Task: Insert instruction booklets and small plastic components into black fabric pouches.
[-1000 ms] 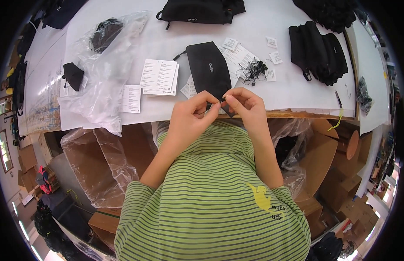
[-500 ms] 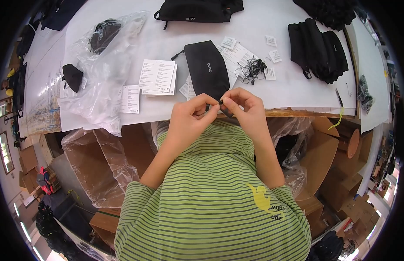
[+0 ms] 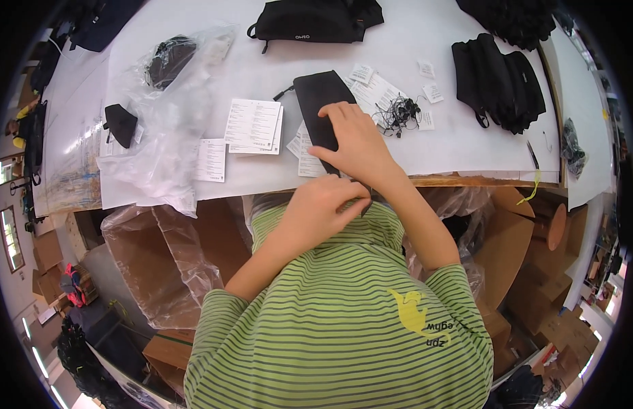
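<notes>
Held the right hand (image 3: 357, 143) over the flat, dark, elongated fabric pouch (image 3: 318, 95), with thumb and fingers spread wide; could not tell whether touching the cloth or hovering. Had the left hand (image 3: 320, 204) curled at the near edge of the white-covered table (image 3: 459, 150), with thumb and forefinger close together; could not tell whether pinching anything. Had the pouch on the table between the body and a larger black fabric bag (image 3: 309, 22), with its near end partly hidden by the hands and a thin black pull (image 3: 282, 93) sticking out near its far left corner. Had white printed cards (image 3: 251, 124) just left of it, and a tangle of thin black cords (image 3: 400, 116) near its right side, close to small white labels (image 3: 433, 93). Saw farther left a crumpled clear plastic bag (image 3: 170, 133), and well apart to the right a row of folded black fabric pieces (image 3: 497, 85).
</notes>
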Demonstrator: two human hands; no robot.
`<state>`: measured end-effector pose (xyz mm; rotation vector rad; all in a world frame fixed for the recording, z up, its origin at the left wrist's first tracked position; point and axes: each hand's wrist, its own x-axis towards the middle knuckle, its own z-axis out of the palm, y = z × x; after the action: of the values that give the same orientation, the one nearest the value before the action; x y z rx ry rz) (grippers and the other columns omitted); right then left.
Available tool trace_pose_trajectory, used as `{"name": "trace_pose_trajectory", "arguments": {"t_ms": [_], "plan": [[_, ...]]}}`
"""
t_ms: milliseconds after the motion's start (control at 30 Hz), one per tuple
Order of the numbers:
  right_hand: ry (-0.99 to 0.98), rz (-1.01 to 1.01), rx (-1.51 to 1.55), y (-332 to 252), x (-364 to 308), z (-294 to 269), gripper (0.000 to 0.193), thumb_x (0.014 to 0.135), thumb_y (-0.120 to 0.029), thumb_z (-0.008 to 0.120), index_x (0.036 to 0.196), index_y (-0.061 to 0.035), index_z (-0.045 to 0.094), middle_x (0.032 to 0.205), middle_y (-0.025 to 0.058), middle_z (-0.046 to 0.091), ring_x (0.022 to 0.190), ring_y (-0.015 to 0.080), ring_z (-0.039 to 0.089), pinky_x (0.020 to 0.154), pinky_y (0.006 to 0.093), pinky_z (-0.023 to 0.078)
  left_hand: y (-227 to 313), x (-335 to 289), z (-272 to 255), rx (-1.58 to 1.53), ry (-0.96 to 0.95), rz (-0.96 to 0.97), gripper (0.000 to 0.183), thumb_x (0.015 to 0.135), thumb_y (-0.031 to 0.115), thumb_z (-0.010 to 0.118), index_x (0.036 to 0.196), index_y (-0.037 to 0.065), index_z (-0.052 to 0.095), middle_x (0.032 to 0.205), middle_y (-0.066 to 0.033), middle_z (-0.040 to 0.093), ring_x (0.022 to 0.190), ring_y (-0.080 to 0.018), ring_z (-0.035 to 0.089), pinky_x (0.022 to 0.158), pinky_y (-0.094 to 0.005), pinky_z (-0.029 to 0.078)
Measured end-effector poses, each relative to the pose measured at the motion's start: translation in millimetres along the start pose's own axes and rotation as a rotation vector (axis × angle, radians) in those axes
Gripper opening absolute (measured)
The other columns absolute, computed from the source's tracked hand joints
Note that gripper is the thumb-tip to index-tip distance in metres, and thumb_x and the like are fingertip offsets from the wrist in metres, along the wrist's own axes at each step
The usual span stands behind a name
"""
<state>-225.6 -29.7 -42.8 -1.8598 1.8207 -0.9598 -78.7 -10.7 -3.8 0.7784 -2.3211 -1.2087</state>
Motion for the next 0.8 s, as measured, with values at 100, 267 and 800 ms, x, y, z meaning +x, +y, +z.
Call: {"name": "trace_pose_trajectory", "arguments": {"t_ms": [100,267,800], "plan": [[-0.043,-0.063,-0.321,11,6,17,0.049,0.068,-0.023,0.074,0.107,-0.0039,0.050,0.101,0.0088,0.051,0.095,0.0274,0.052,0.074,0.0374,0.046,3,-1,-1,0.055,-0.023,0.061,0.008,0.080,0.012,0.068,0.085,0.007,0.065,0.080,-0.0044,0.061,0.064,-0.0172,0.055,0.057,-0.0288,0.043],[0.039,0.150,-0.233,16,9,2,0.020,0.074,-0.013,0.063,0.088,-0.0031,0.054,0.085,0.0114,0.059,0.079,0.0292,0.060,0.065,0.0407,0.049,-5,6,-8,-0.095,0.264,-0.209,0.017,0.082,0.009,0.064,0.099,0.006,0.062,0.098,-0.0094,0.061,0.083,-0.0237,0.059,0.073,-0.0321,0.048],[0.120,0.164,0.196,-58,-23,-105,0.011,0.083,-0.009,0.063,0.092,-0.0028,0.065,0.076,0.0093,0.066,0.066,0.0190,0.065,0.060,0.0265,0.049,-19,31,-28,0.570,0.476,0.391,0.036,0.069,0.011,0.072,0.104,0.014,0.065,0.109,0.0035,0.057,0.100,-0.0189,0.048,0.082,-0.0343,0.031]]}}
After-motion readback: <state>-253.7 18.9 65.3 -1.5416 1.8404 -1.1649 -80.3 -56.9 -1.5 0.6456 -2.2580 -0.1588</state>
